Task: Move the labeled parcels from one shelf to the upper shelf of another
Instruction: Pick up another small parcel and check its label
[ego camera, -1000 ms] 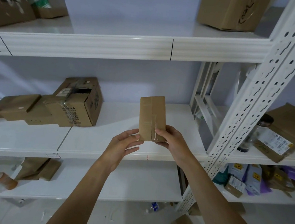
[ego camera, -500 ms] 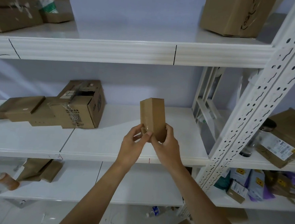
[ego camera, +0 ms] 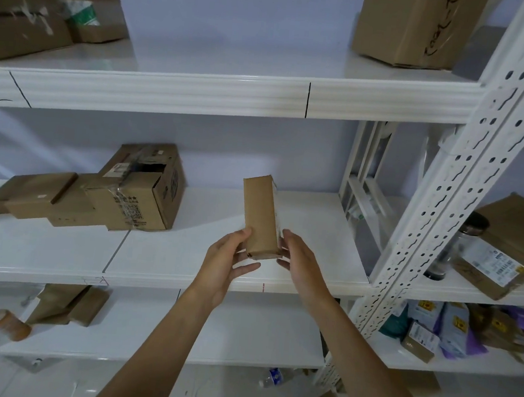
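Note:
A small tall brown cardboard parcel (ego camera: 260, 214) stands upright in front of the middle shelf (ego camera: 185, 280). I hold it by its lower end between both hands. My left hand (ego camera: 229, 260) grips its lower left side, and my right hand (ego camera: 296, 259) grips its lower right side, where a white edge, perhaps a label, shows. The upper shelf (ego camera: 231, 94) runs across above the parcel, with bare white surface in its middle.
Brown boxes (ego camera: 33, 17) sit at the upper shelf's left and a large box (ego camera: 415, 28) at its right. An opened box (ego camera: 142, 195) and flat boxes (ego camera: 35, 193) lie on the middle shelf's left. A perforated white post (ego camera: 462, 189) separates the right shelf unit holding a labeled parcel (ego camera: 501, 248).
The parcel has turned in my hands, so a plain side now faces me instead of the taped face. My hands shifted from a close clasp to gripping its two lower sides.

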Demonstrator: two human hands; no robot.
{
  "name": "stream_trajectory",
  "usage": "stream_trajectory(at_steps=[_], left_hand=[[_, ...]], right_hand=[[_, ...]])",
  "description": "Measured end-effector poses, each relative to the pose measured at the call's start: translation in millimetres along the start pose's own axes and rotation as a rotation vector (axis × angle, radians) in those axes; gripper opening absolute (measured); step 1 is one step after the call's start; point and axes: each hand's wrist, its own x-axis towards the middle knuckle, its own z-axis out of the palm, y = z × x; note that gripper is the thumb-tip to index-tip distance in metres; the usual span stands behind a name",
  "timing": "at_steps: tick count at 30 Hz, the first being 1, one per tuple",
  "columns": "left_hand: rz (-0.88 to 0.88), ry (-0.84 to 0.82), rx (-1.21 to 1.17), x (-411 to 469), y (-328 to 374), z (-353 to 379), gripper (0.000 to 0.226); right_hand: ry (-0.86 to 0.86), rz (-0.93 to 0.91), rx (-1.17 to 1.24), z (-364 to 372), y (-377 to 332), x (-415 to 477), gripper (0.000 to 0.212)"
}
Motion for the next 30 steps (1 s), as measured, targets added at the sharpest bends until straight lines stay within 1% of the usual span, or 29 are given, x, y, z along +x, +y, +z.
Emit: stream_trajectory(at_steps=[1, 4, 6, 9, 12, 14, 16, 18, 21, 25, 30], left_hand=[[-0.009, -0.026, -0.019, -1, 0, 1, 0.035], [-0.03, -0.079, -0.019, -2, -1, 5, 0.034], [-0.024, -0.086, 0.015, -1, -1, 5, 0.036], [0.02, -0.048, 0.147, 2, 0, 2, 0.037], [0.066, 0.041, 0.236, 6, -1, -3, 0.034], [0.065, 0.085, 0.224, 9, -2, -7, 0.033], [0.057, 0.104, 0.203, 11, -4, -10, 0.034], [0.057, 0.095, 0.2, 11, -5, -11, 0.036], [0.072, 0.031, 0.238, 10, -7, -9, 0.04], [0.086, -0.003, 0.237, 9, -7, -4, 0.035], [0.068, -0.02, 0.197, 10, -5, -7, 0.035]], right_hand=[[-0.021, 0.044, 0.037, 0, -2, 0, 0.028], [-0.064, 0.152, 0.257, 0, -4, 0, 0.026], [-0.071, 0.171, 0.323, -1, -1, 3, 0.023], [-0.057, 0.165, 0.387, -5, 2, 6, 0.023], [-0.024, 0.133, 0.391, -12, 8, 10, 0.035], [0.003, 0.119, 0.378, -15, 11, 10, 0.041], [0.03, 0.101, 0.352, -17, 12, 10, 0.042], [0.032, 0.072, 0.33, -17, 11, 10, 0.041], [0.002, 0.026, 0.297, -15, 7, 10, 0.038], [-0.026, -0.009, 0.24, -9, 5, 9, 0.035], [-0.045, -0.005, 0.252, -11, 5, 9, 0.042]])
